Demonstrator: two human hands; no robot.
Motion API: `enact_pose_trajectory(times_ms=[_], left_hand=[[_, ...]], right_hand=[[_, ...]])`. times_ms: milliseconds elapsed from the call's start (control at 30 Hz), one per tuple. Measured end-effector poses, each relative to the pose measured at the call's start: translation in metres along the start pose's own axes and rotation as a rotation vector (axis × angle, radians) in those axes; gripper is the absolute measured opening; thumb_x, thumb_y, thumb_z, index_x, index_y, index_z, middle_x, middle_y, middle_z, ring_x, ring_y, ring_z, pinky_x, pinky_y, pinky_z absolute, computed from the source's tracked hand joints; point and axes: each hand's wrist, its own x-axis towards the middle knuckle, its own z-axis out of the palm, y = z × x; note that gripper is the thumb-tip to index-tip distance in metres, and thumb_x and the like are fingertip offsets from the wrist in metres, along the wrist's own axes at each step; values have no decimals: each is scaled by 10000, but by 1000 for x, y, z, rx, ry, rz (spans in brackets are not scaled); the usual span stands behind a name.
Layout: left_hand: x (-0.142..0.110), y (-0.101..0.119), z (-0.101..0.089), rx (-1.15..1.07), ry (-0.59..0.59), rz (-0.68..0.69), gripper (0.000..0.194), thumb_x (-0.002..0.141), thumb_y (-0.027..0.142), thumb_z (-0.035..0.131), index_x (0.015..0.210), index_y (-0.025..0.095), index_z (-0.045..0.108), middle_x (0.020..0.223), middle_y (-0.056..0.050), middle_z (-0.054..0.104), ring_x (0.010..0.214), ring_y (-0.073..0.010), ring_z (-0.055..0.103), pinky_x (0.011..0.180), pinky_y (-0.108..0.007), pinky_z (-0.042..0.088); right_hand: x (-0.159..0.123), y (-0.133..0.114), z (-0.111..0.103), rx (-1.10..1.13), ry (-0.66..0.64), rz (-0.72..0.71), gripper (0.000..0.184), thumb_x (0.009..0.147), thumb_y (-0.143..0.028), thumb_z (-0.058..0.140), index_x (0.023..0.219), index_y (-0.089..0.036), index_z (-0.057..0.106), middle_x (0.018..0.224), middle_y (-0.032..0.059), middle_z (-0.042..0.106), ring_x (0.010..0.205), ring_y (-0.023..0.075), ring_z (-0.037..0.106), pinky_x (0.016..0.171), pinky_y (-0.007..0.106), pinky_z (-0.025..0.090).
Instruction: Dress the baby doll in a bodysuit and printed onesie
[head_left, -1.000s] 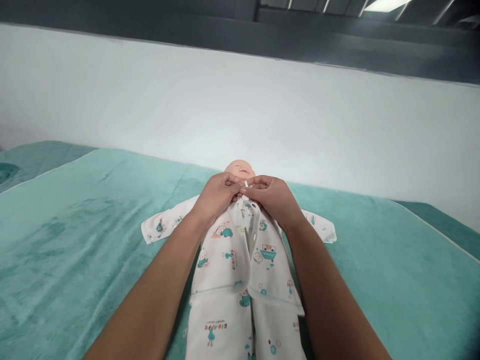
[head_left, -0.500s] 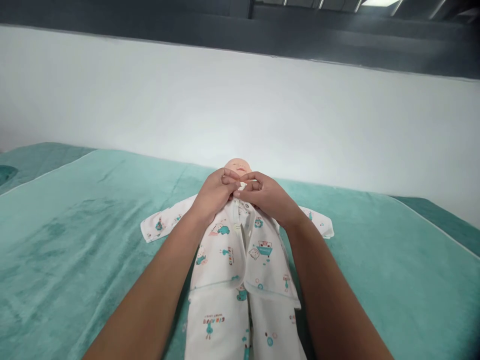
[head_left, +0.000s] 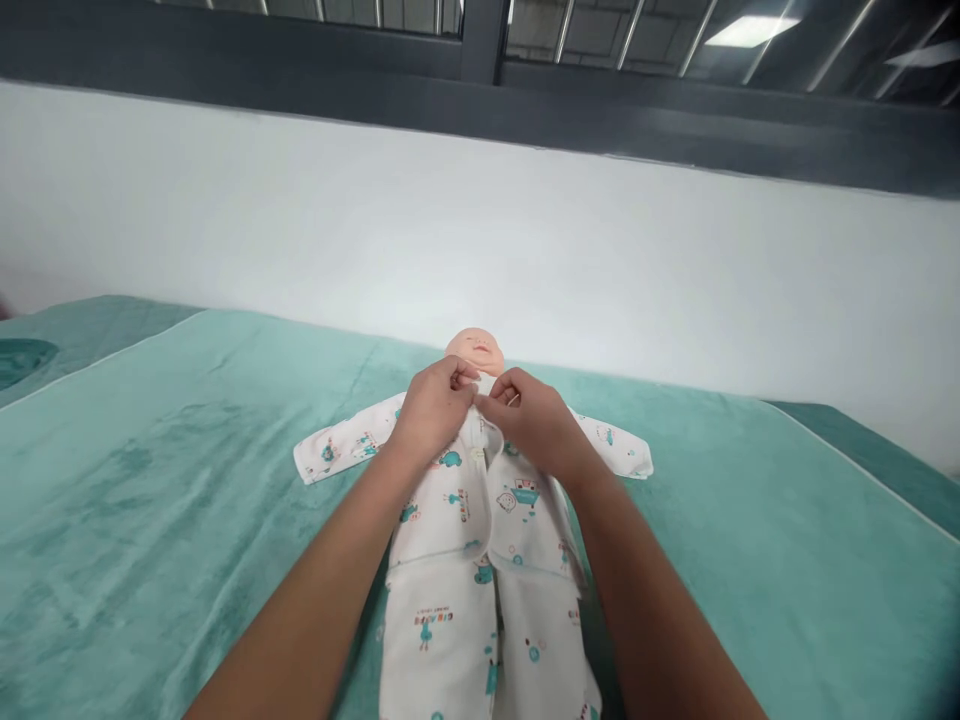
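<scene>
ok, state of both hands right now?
Left hand: closed, fingertips pinching the printed jacket at its top.
Right hand: closed, fingertips pinching the jacket at its top too.

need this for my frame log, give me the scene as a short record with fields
left hand: fingers pinched at the jacket collar
right hand: fingers pinched at the collar, beside the left
jacket: white, printed, front edges parted below the hands
trousers: white, printed, below the jacket
doll: on its back, head toward the wall, sleeves spread
blanket: teal, under the doll
wall: white
</scene>
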Motion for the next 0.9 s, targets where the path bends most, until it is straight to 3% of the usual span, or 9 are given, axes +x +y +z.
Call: enact_pose_trajectory(times_ms=[133, 300, 500, 667, 900], left_hand=[[-27, 0, -13, -44, -88, 13, 192, 810, 351, 540, 759, 196, 641, 694, -4, 602, 609, -140, 513, 550, -241, 372], [-51, -13, -21, -32, -112, 70, 249, 822, 438, 561, 867, 208, 646, 766, -4, 597, 695, -148, 533, 625, -250, 401], [-44, -14, -18, -49, -103, 68, 183, 819, 386, 567, 844, 216, 628, 658, 33, 527, 605, -121, 479, 573, -236, 371], [-38, -5, -16, -201, -119, 20, 217, 802, 415, 581, 815, 202, 622, 599, 53, 448, 558, -100, 422, 512, -214, 337], [-38, -5, -17, -277, -189, 20, 198, 796, 387, 588, 810, 199, 649, 630, 41, 506, 565, -98, 437, 516, -214, 331]], right_hand=[[-28, -12, 3, -196, 2, -31, 208, 745, -410, 608, 770, -242, 487, 722, -18, 567, 612, 149, 454, 536, 264, 299], [-39, -11, 14, -316, 93, -104, 150, 825, -304, 501, 708, -225, 449, 670, -11, 542, 606, 145, 428, 565, 273, 266], [-32, 3, 9, 186, -5, 36, 203, 829, -407, 553, 761, -218, 575, 619, -44, 496, 534, 111, 407, 501, 242, 302], [-29, 13, 6, 619, -64, 97, 264, 762, -449, 668, 821, -195, 626, 705, -15, 579, 598, 121, 477, 565, 251, 373], [-27, 11, 6, 633, -40, 103, 230, 726, -408, 715, 792, -194, 664, 628, -41, 534, 569, 98, 430, 566, 242, 346]])
